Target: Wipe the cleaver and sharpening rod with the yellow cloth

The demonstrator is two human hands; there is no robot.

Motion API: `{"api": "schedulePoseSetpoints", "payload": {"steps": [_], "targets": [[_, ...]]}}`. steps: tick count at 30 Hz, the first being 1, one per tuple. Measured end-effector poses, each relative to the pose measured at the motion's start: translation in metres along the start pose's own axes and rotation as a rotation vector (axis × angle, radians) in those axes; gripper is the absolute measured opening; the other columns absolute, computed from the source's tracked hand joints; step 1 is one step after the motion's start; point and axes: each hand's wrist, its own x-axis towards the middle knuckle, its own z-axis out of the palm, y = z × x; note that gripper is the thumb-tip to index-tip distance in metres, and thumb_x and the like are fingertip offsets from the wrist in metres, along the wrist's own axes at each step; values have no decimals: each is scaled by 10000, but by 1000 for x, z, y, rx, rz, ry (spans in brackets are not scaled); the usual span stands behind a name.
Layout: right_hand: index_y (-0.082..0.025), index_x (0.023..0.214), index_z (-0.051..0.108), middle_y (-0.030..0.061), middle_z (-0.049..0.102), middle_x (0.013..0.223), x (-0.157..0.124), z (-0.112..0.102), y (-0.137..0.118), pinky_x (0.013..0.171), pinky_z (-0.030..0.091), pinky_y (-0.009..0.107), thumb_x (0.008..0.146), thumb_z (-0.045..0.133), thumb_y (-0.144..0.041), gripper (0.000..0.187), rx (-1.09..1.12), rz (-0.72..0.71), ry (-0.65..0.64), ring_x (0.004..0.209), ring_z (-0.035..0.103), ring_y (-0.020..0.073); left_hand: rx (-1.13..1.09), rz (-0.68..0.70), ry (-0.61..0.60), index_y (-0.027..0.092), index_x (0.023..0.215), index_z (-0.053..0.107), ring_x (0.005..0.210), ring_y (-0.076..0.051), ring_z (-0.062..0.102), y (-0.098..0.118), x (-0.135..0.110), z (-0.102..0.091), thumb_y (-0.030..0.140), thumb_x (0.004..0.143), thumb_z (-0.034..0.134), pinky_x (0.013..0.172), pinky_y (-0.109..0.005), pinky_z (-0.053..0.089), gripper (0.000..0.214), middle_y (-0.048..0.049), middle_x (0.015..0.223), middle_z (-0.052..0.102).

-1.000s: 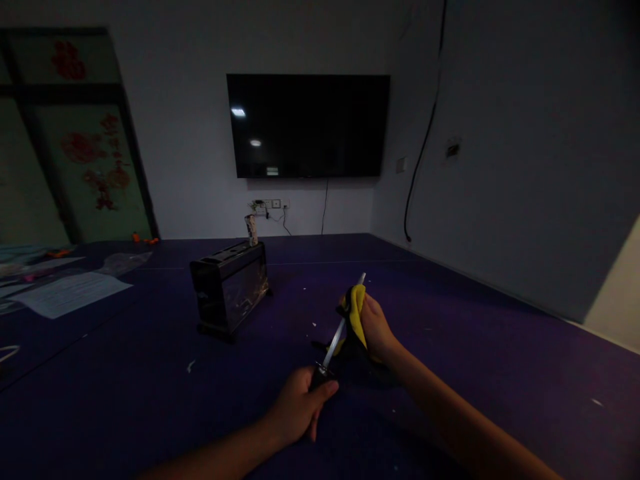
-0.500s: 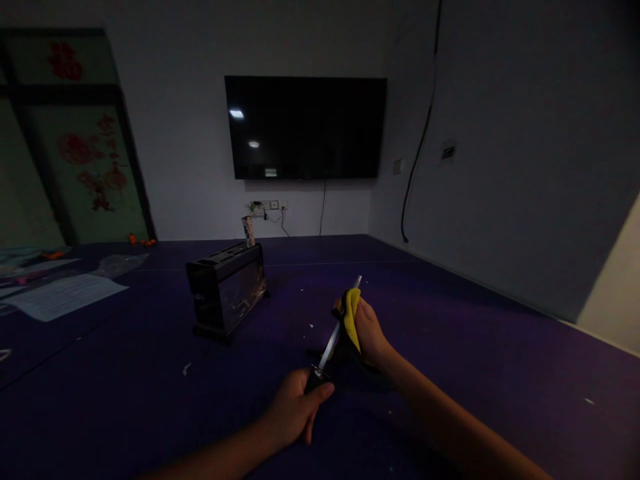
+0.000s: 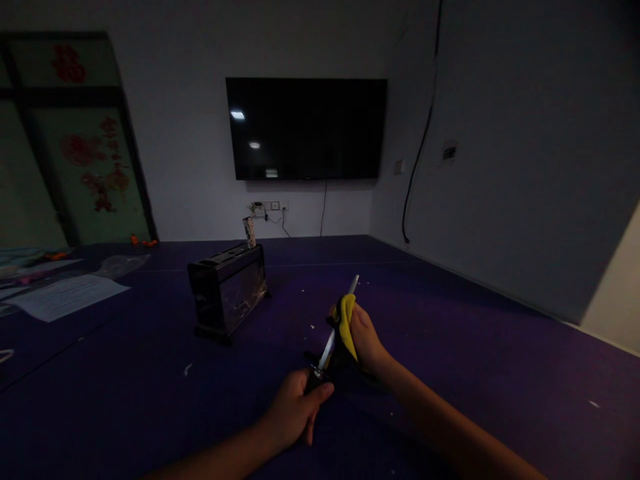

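Note:
My left hand (image 3: 295,410) is closed round the dark handle of a knife (image 3: 327,347), whose bright blade points up and away from me. My right hand (image 3: 365,337) pinches a yellow cloth (image 3: 346,323) folded over the middle of the blade. Only the blade's tip (image 3: 354,285) shows above the cloth. Both hands hover low over the dark purple floor mat (image 3: 450,347).
A black knife block (image 3: 227,290) stands on the mat ahead to the left. Papers (image 3: 67,293) lie at the far left. A wall-mounted TV (image 3: 306,128) hangs ahead, with a power strip (image 3: 267,207) below it. Small white scraps dot the mat.
My right hand and the yellow cloth have slid down the blade toward the handle, so more of the tip shows. My left hand has kept its grip.

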Motion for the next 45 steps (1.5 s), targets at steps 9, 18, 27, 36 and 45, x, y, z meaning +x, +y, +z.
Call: {"api": "schedulePoseSetpoints", "payload": {"steps": [9, 18, 27, 36, 45], "targets": [[-193, 706, 559, -3, 556, 577, 4, -5, 7, 445, 363, 239, 686, 519, -612, 421, -3, 10, -17, 485, 476, 132, 25, 7, 2, 167, 726, 453, 276, -80, 414, 2, -1, 0, 559, 693, 532, 317, -175, 255, 401, 94, 369, 400], [-193, 715, 559, 6, 600, 632, 13, -13, 3, 485, 393, 245, 664, 566, -580, 391, 24, 12, 47, 537, 519, 145, 18, -7, -11, 178, 674, 432, 270, -78, 395, 1, 2, 1, 569, 680, 534, 314, -178, 255, 404, 95, 358, 387], [-208, 698, 565, 3, 585, 557, 26, -28, 1, 455, 380, 263, 681, 560, -538, 331, 1, -13, 130, 522, 534, 175, 66, -13, -14, 184, 659, 419, 269, -76, 385, -1, 2, 2, 576, 669, 538, 307, -177, 257, 409, 93, 363, 392], [-217, 731, 584, 11, 600, 575, 25, -26, 6, 473, 399, 272, 706, 535, -511, 299, 2, -17, 160, 556, 559, 193, 60, -26, -6, 183, 664, 417, 269, -71, 383, -2, 2, 1, 567, 664, 549, 312, -173, 249, 406, 97, 362, 391], [-206, 721, 570, 9, 603, 578, 19, -21, 6, 465, 401, 261, 702, 528, -528, 325, -14, -16, 161, 529, 549, 176, 52, -35, 2, 181, 709, 421, 277, -72, 385, -1, 1, 0, 569, 653, 561, 316, -177, 255, 417, 101, 379, 399]]}}
